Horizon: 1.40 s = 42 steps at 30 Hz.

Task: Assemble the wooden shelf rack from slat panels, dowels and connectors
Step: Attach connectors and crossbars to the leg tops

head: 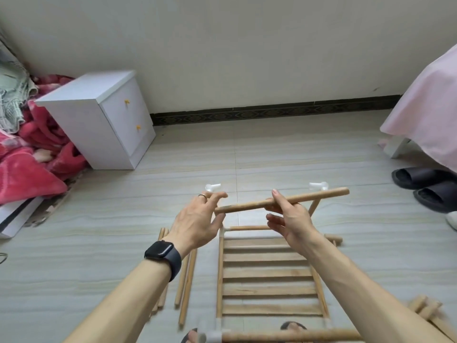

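Note:
My right hand (288,214) pinches a wooden dowel (319,197) held level above the floor, thumb on top. My left hand (197,219) hovers at the dowel's left end with fingers spread, not gripping it. Below them a slat panel (268,276) lies framed by dowels with white connectors at its corners. Two white connectors sit on upright dowels beyond the hands, one at the left (212,187) and one at the right (318,186). Several loose dowels (188,280) lie left of the panel, and more (425,308) lie at the lower right.
A white two-drawer cabinet (103,120) stands at the back left beside red blankets (37,149). A pink-draped bed (425,107) and black slippers (427,186) are at the right. The tiled floor (99,231) runs to the wall.

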### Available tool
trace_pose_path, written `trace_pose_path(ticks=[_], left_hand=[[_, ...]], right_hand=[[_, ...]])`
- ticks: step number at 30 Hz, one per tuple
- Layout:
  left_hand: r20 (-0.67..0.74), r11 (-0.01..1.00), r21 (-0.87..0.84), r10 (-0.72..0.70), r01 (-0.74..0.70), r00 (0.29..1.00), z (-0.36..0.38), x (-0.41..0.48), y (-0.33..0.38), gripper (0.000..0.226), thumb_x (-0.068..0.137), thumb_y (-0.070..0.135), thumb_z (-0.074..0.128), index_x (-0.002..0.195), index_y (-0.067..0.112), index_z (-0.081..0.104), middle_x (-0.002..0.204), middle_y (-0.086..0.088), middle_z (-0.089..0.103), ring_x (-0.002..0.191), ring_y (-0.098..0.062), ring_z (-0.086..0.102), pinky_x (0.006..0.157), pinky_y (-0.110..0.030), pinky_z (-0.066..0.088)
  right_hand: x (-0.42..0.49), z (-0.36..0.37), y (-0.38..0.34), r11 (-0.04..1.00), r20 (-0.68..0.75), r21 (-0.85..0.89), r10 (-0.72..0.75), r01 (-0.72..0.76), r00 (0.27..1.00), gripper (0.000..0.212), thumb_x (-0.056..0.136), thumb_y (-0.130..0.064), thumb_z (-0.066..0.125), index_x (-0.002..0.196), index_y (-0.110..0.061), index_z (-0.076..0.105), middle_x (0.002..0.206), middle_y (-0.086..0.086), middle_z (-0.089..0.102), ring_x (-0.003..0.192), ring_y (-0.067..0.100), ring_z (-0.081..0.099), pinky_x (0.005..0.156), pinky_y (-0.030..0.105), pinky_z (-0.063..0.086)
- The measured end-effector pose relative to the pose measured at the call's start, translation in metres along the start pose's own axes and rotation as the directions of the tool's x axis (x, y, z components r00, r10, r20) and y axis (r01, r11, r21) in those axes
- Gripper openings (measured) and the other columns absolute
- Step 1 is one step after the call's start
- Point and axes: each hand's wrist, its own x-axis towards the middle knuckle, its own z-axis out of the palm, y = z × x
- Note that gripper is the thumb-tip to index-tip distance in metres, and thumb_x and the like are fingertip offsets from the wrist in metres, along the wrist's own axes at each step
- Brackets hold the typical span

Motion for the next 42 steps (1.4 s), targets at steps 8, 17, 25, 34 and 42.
trace_pose_path(ticks=[8,17,25,34,42], left_hand=[[0.105,0.704,-0.42,-0.589,0.572,0.802,0.029,0.091,-0.038,0.056,0.103,0.046,0.043,0.149,0.016,0.033,0.148,-0.02,0.039,0.134,-0.035,0.043,0.107,-0.043,0.036],[0.276,0.43,-0.622,-0.662,0.654,0.697,0.066,0.123,-0.044,0.053,0.102,0.044,0.025,0.079,0.017,0.065,0.088,-0.005,0.073,0.085,-0.024,0.058,0.088,-0.046,0.054],[0.223,0.473,-0.641,-0.639,0.604,0.736,0.071,0.116,-0.06,0.06,0.101,0.044,0.031,0.062,0.023,0.072,0.081,-0.004,0.077,0.086,-0.029,0.064,0.09,-0.049,0.055],[0.191,0.518,-0.647,-0.6,0.559,0.777,0.077,0.116,-0.072,0.061,0.096,0.043,0.034,0.051,0.032,0.074,0.074,0.002,0.077,0.077,-0.024,0.062,0.087,-0.046,0.056],[0.187,0.562,-0.635,-0.553,0.53,0.812,0.083,0.117,-0.077,0.054,0.101,0.038,0.029,0.07,0.017,0.068,0.069,0.009,0.075,0.074,-0.014,0.061,0.075,-0.037,0.049]], right_hand=[[0.057,-0.007,-0.001,0.988,-0.164,0.13,-0.063,0.085,0.984,0.025,0.09,-0.033,0.076,0.103,-0.012,0.072,0.092,0.003,0.074,0.069,0.015,0.068,0.064,0.029,0.056],[0.089,0.01,0.002,0.992,-0.049,0.118,-0.036,0.042,0.998,0.02,0.091,-0.029,0.075,0.091,-0.009,0.073,0.077,0.002,0.07,0.063,0.012,0.064,0.06,0.024,0.055],[0.097,0.021,0.015,0.968,-0.158,0.24,-0.032,0.07,0.987,0.013,0.092,-0.021,0.073,0.089,-0.008,0.072,0.077,0.001,0.067,0.063,0.013,0.065,0.059,0.024,0.056],[0.101,0.028,0.022,0.981,-0.134,0.179,-0.057,0.08,0.989,0.014,0.093,-0.022,0.073,0.094,-0.008,0.072,0.076,-0.002,0.068,0.064,0.013,0.066,0.061,0.025,0.057],[0.109,0.032,0.017,0.995,-0.01,0.092,-0.047,0.047,0.999,0.012,0.09,-0.02,0.075,0.093,-0.008,0.075,0.076,-0.001,0.07,0.066,0.012,0.067,0.062,0.023,0.056]])
